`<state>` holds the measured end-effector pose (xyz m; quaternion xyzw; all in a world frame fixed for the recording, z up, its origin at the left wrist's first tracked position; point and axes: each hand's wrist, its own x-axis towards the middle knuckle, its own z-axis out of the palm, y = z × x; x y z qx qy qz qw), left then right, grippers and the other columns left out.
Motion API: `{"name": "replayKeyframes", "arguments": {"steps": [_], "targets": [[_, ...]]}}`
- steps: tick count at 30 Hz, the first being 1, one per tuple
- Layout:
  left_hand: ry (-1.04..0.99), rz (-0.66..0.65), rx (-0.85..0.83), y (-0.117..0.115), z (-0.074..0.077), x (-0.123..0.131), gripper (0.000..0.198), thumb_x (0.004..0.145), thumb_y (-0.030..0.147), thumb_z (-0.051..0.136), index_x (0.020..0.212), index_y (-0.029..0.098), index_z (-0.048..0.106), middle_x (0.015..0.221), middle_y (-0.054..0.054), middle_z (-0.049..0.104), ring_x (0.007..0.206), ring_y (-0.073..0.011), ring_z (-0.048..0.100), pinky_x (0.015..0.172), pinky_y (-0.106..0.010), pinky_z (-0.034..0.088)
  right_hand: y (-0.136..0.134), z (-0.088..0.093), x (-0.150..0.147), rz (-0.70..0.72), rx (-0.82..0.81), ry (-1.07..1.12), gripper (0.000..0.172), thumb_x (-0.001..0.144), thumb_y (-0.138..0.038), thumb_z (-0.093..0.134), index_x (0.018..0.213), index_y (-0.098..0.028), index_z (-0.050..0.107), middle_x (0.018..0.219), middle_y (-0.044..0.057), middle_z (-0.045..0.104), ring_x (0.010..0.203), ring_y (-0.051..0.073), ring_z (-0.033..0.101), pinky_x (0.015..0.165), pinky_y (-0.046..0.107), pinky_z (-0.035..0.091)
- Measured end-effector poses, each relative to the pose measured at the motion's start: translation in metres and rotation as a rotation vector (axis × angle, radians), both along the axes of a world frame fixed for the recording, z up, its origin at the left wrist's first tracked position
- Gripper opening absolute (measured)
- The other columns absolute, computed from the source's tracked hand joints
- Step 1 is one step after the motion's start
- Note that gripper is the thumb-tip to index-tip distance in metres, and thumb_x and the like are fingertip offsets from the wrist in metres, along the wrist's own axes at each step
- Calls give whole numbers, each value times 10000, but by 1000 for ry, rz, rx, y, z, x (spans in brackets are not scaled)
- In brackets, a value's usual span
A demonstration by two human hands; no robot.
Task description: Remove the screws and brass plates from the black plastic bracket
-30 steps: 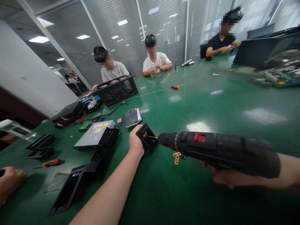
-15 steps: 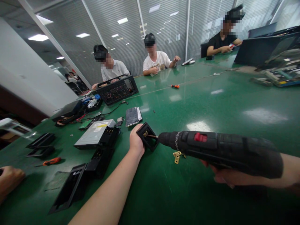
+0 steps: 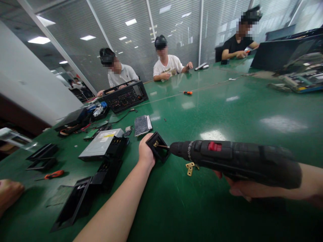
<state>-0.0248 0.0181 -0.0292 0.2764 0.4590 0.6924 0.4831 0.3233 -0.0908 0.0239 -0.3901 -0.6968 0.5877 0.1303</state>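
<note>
The person's left hand point(image 3: 146, 151) grips a small black housing point(image 3: 163, 157), its fingers mostly hidden behind it; the right hand point(image 3: 242, 191) has its fingers curled under the power drill point(image 3: 234, 163). The drill's bit point(image 3: 164, 147) reaches into the housing, to the brass piece point(image 3: 156, 144) just beside the left fingers. Whether the tip is fully seated cannot be told. If it is off-axis, it could slip and jab those fingers or chew up a screw head. With only one hand bracing the housing, strong torque might twist it loose. Loose brass plates point(image 3: 190, 169) lie on the tabletop point(image 3: 214, 116) between both hands, below the chuck; a dipping drill could scatter them.
</note>
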Motion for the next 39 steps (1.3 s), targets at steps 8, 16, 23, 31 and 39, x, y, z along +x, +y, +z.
{"name": "replayKeyframes", "arguments": {"steps": [8, 16, 23, 31, 39], "targets": [[5, 2, 6, 0, 0, 0, 258, 687, 373, 885, 743, 220, 685, 667, 38, 664, 625, -158, 640, 675, -285, 518, 2, 1, -2, 11, -13, 77, 482, 935, -668, 870, 1123, -228, 820, 842, 36, 738, 708, 182, 718, 627, 294, 647], [24, 8, 19, -1, 1, 0, 230, 679, 366, 873, 738, 218, 707, 672, 26, 675, 630, -167, 637, 691, -297, 516, -3, 4, 0, -106, -85, 65, 503, 895, -563, 950, 1241, -230, 797, 937, 27, 741, 762, 170, 729, 701, 295, 663], [18, 1, 15, -2, 4, 2, 195, 668, 342, 845, 715, 219, 702, 658, 19, 662, 628, -170, 630, 685, -300, 518, 7, -7, 2, 64, -12, 92, 453, 948, -643, 861, 1139, -235, 812, 863, 36, 740, 723, 194, 729, 636, 314, 674], [27, -2, 15, 0, 1, 0, 224, 713, 366, 860, 720, 229, 684, 663, 35, 663, 622, -167, 640, 700, -298, 523, -7, 15, -3, -95, -64, 89, 417, 918, -533, 935, 1178, -232, 808, 877, 7, 739, 737, 154, 695, 671, 292, 623], [28, 6, 15, 0, 1, 0, 213, 679, 358, 864, 724, 225, 704, 661, 27, 664, 640, -172, 639, 692, -298, 516, 2, -3, 1, -16, -51, 137, 436, 935, -519, 925, 1226, -230, 777, 875, 4, 736, 708, 161, 731, 638, 290, 644]]}}
